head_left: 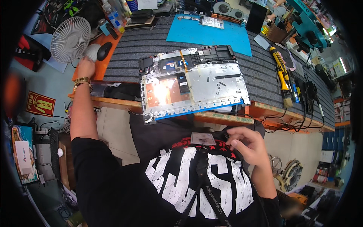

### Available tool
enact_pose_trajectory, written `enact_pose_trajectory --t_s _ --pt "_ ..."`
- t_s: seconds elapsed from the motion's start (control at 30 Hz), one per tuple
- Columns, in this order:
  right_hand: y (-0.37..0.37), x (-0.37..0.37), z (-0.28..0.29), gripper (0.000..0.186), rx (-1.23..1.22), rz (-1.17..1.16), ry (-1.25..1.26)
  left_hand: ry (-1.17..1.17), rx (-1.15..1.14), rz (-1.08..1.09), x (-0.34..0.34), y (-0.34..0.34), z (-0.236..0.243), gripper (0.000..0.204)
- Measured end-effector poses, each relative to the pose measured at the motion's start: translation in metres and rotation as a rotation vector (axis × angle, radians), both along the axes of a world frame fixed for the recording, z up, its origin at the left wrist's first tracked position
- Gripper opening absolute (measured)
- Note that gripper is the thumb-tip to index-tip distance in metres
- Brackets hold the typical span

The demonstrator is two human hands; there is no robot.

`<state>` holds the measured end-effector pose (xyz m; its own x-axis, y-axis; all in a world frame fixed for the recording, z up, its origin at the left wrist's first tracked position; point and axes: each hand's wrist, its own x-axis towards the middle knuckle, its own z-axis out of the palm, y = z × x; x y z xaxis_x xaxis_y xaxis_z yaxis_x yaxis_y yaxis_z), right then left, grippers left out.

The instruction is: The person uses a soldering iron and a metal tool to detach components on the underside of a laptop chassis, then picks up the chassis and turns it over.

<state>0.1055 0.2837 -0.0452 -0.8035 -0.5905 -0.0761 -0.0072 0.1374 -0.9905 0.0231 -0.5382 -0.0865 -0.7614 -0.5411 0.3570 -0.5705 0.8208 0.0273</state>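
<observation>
My left hand [86, 67], with a gold-coloured watch and a bead bracelet at the wrist, reaches out to a white desk fan [70, 39]. Its bunched fingers close on the fan's base and are partly hidden. Close by lies a black computer mouse [104, 51]. My right hand [247, 145] is raised in front of my shirt, fingers curled in toward the thumb; anything between them is too small to make out. Ahead of me a laptop's inner casing [211, 81] lies untouched at the bench's near edge, its silver metal plate and copper-coloured area facing up.
On the grey ribbed bench mat [128, 45] a blue work mat [234, 41] carries a hard drive [213, 22]; a cooling-fan assembly [228, 11] sits behind. To the right are a yellow-black screwdriver [279, 64], a brush [287, 101] and tangled cables [280, 123]. A microscope [312, 22] stands far right.
</observation>
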Motion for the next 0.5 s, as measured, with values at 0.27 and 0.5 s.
enact_pose_trajectory --t_s 0.27,0.5 --pt "-0.051 -0.007 -0.015 0.068 -0.290 -0.087 -0.558 0.008 -0.012 0.055 -0.002 0.007 -0.001 0.056" --pt "-0.081 -0.028 -0.016 0.050 -0.404 -0.141 -0.751 0.069 0.025 -0.001 -0.002 -0.011 -0.014 0.060"
